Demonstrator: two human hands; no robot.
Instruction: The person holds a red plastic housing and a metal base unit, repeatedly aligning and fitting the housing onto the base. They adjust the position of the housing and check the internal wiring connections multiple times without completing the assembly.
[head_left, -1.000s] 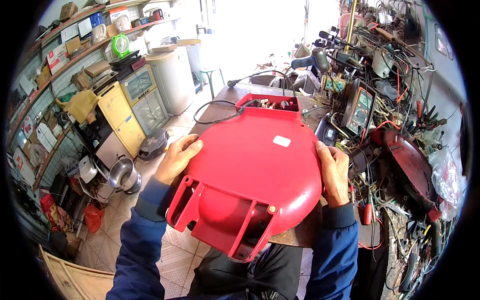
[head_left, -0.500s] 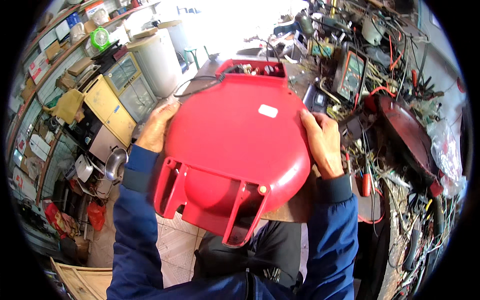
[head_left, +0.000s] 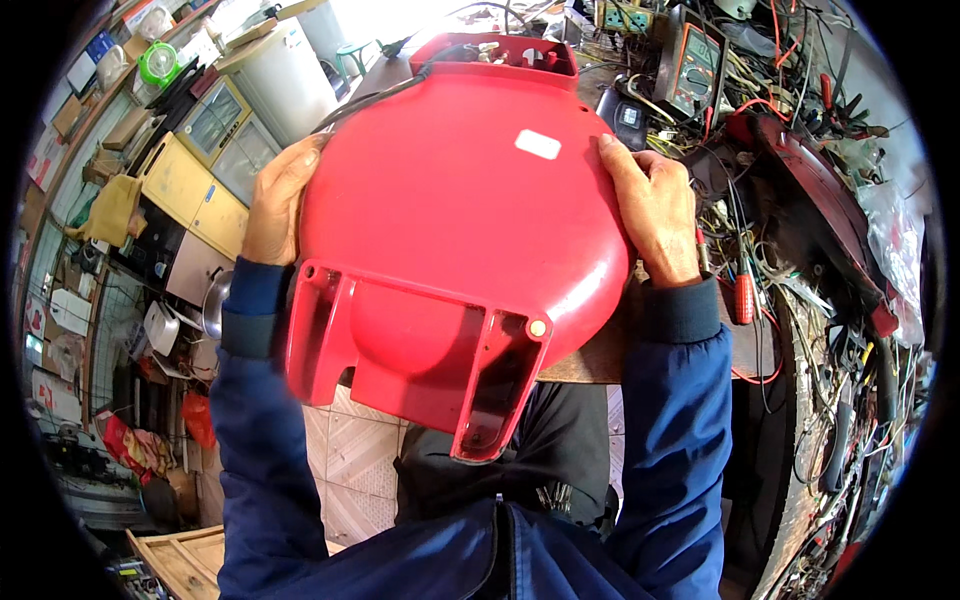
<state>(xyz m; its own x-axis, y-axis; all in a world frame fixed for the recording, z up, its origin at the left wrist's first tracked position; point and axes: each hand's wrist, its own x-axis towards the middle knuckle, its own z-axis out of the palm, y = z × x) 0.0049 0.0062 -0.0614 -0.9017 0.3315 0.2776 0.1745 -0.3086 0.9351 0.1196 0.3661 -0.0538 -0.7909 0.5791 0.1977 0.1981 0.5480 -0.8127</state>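
A big, rounded red plastic appliance housing [head_left: 440, 200] is held up in front of me, its smooth outer side facing me. It bears a small white label. Two hollow bracket arms stick out at its near end, and an open box-like section at its far end shows wiring inside. My left hand [head_left: 280, 200] grips the left rim, thumb on the edge. Opposite it, my right hand [head_left: 655, 215] holds the right rim, thumb on top. The fingers under both rims are partly hidden. A black cord [head_left: 375, 100] runs along the far left of the housing.
Under the housing is a brown workbench [head_left: 600, 350]. On its right lie a multimeter [head_left: 695, 68], a red-handled screwdriver [head_left: 743, 295], tangled wires and a dark red round appliance part [head_left: 815, 200]. Shelves and a yellow cabinet [head_left: 185, 180] stand to the left.
The housing has come closer to me and looks larger, and both hands have moved with it, keeping their grip. My view has tilted down and shifted slightly right.
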